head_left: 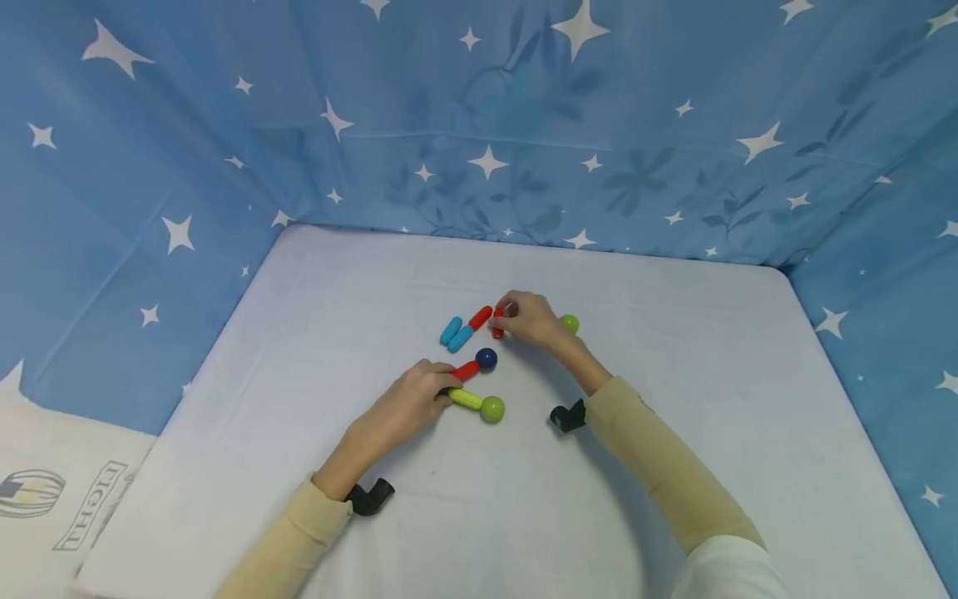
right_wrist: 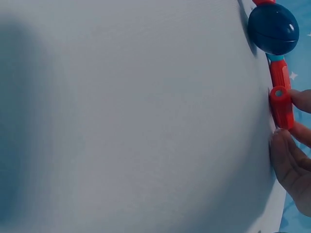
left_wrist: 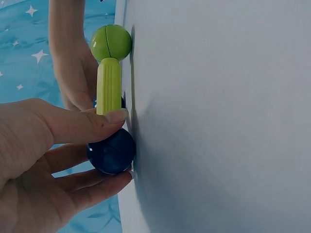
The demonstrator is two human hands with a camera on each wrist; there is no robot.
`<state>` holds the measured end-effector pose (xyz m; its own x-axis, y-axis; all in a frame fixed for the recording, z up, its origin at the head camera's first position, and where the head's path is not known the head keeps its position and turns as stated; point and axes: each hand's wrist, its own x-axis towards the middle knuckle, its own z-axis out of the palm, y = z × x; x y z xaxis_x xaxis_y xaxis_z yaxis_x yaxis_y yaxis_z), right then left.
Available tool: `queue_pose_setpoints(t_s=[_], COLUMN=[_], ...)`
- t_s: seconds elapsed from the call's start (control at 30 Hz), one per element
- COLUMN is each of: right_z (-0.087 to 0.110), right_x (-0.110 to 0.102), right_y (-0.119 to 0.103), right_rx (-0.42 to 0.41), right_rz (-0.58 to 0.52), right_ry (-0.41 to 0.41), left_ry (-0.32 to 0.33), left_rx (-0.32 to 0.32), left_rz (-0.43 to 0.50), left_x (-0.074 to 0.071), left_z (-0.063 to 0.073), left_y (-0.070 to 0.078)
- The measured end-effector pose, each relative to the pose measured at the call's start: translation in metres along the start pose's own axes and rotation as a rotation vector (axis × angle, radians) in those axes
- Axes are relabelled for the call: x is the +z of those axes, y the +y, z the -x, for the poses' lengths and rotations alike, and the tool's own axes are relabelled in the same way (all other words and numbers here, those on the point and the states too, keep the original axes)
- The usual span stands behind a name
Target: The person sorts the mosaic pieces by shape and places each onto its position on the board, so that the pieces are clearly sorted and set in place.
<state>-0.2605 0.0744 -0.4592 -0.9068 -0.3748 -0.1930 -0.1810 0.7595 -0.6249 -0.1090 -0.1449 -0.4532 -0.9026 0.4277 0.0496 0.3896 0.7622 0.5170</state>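
My left hand (head_left: 407,398) grips a dark blue ball (left_wrist: 112,153) between thumb and fingers. A yellow-green rod (left_wrist: 109,82) runs from that ball to a green ball (left_wrist: 111,42). Beside it, a red rod (head_left: 466,371) leads from the left fingers to another dark blue ball (head_left: 486,358). Farther back, my right hand (head_left: 526,319) pinches a loose red rod (right_wrist: 282,111), whose round end socket faces the right wrist camera. Just left of those fingers lies another red rod (head_left: 481,317), end to end with a light blue rod (head_left: 460,339).
A second light blue rod (head_left: 451,330) lies left of the pair. Behind the right wrist a green ball (head_left: 569,323) is partly hidden. Everything lies on a white-covered table (head_left: 464,524), with a blue star-patterned curtain (head_left: 479,108) along the back and sides.
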Motion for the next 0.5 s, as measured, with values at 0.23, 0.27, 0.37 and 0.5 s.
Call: queue_pose_setpoints(t_s=[0.23,0.27,0.37,0.5], right_z=[0.01,0.012,0.018,0.028], right_x=[-0.002,-0.002,-0.003,-0.004], right_y=[0.001,0.001,0.001,0.005], right_rx=[0.036,0.041,0.055,0.067], right_rz=[0.015,0.015,0.017,0.044], right_ry=[0.028,0.026,0.027,0.039], left_ry=[0.006,0.004,0.004,0.01], left_rx=[0.022,0.021,0.032,0.052], left_rz=[0.015,0.019,0.022,0.012], left_x=[0.0,0.0,0.0,0.001], left_z=[-0.003,-0.003,-0.004,-0.005], left_y=[0.0,0.0,-0.001,-0.001])
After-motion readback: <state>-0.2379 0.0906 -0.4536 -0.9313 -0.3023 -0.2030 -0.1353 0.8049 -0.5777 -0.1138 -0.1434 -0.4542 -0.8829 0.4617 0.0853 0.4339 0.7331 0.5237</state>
